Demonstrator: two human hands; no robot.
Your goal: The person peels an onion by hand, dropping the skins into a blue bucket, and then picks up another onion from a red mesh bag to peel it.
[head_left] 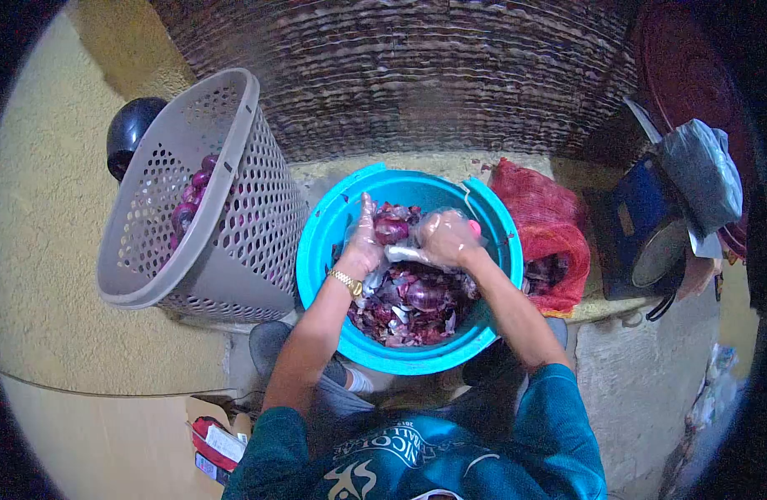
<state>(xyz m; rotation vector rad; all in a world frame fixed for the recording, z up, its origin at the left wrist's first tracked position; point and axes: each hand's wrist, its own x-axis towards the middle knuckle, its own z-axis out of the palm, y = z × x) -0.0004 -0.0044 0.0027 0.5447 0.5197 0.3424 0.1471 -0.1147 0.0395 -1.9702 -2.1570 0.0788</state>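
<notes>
A round turquoise basin [433, 360] holds red onions and loose peelings [417, 300]. Over the basin, my left hand [365, 243], in a clear plastic glove, is closed around a red onion [391, 231], its thumb pointing up. Beside it my right hand [447, 238], also gloved in clear plastic, is curled around a tool with a pink end [474, 227]. A whitish part [407, 254] extends from that fist toward the left hand, below the onion. The rest of the tool is hidden by the fingers.
A tall grey perforated basket [271, 200] with red onions [183, 218] leans at the left. Right of the basin lies a red mesh sack [538, 217]. Farther right are a blue box [642, 217] and a grey plastic bag [702, 171]. A dark round object [133, 133] sits behind the basket.
</notes>
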